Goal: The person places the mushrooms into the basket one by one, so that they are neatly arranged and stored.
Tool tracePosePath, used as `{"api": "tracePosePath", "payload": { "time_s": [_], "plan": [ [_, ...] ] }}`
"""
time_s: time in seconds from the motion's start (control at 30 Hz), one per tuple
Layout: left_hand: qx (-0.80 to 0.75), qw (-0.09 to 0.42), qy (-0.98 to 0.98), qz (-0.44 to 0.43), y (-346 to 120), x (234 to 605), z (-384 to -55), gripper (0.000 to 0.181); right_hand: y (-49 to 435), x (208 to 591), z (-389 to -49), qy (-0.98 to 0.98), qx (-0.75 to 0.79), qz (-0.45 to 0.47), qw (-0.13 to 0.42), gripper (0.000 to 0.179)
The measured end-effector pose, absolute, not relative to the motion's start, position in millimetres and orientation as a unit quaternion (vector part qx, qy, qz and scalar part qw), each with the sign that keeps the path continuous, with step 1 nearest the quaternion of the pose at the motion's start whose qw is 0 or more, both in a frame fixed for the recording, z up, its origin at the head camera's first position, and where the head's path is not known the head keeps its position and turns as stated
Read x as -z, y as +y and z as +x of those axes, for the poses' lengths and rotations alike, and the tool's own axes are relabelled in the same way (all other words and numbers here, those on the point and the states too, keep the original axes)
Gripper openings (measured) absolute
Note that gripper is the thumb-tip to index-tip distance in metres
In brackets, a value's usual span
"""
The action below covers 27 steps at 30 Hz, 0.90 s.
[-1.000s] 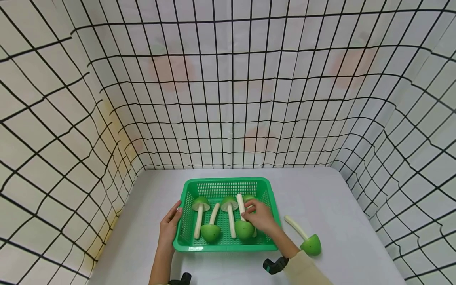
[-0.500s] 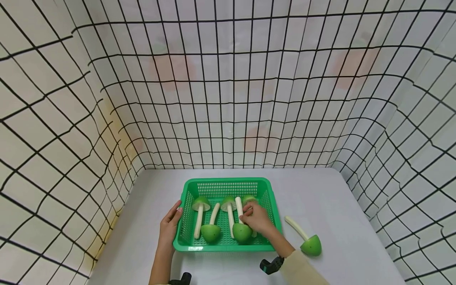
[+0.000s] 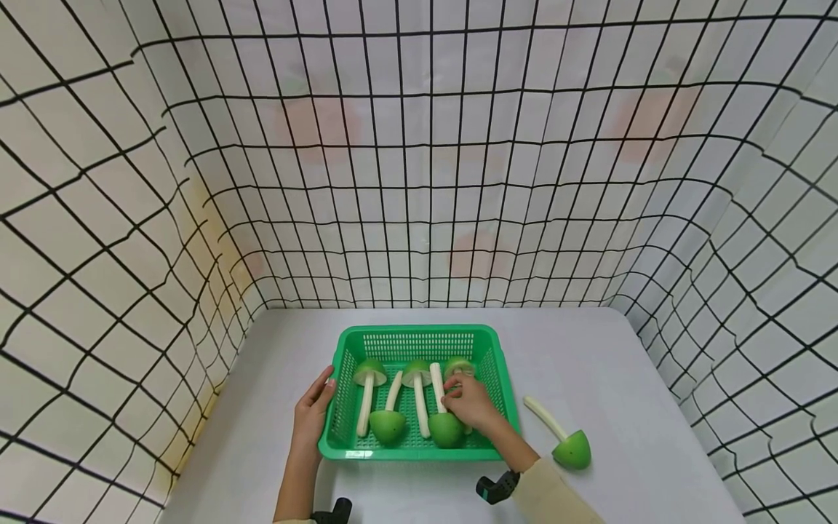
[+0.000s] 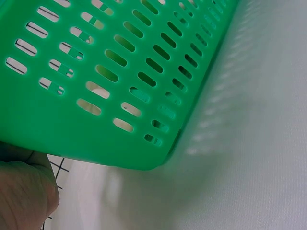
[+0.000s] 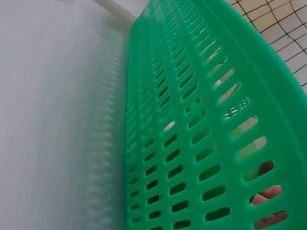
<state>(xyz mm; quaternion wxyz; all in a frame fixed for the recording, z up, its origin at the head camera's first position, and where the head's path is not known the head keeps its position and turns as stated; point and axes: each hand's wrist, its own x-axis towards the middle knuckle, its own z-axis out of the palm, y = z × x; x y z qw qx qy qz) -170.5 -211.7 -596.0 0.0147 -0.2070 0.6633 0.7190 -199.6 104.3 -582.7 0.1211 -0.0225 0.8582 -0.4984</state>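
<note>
A green plastic basket [image 3: 412, 454] with slotted walls sits on the table. My left hand [image 3: 310, 415] holds its left rim, thumb over the edge; part of that hand shows under the rim in the left wrist view. My right hand [image 3: 473, 404] reaches in from the right and pinches the white stem of a green-capped mushroom [image 3: 447, 432], cap toward me. To its left lie three similar mushrooms, among them one cap-away mushroom [image 3: 416, 372] right beside it. Another mushroom [image 3: 460, 365] is partly hidden behind my right hand. In the right wrist view, fingers [image 5: 266, 194] show through the slots.
One more mushroom [image 3: 572, 450] lies on the white table [image 3: 628, 378], right of the basket. Black grid netting [image 3: 428, 189] rises around the table's back and sides over white cloth. My wrists wear black camera mounts.
My right hand has shifted the pinched mushroom slightly left and down into the basket. The mushroom beside it has been nudged a little left. My left hand stays at the rim.
</note>
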Motion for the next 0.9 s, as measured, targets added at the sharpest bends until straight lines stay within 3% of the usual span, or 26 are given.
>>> {"api": "tracePosePath", "payload": {
  "time_s": [0.23,0.9],
  "plan": [
    [-0.720,0.013,0.664,-0.204,-206.5,575.4,-164.7,0.050,106.4,580.7,-199.2,0.878,0.466,-0.022,0.108,0.026],
    [-0.724,0.003,0.660,-0.199,-209.9,596.5,-168.5,0.056,118.7,564.2,-193.1,0.870,0.491,-0.026,0.031,0.027]
  ]
}}
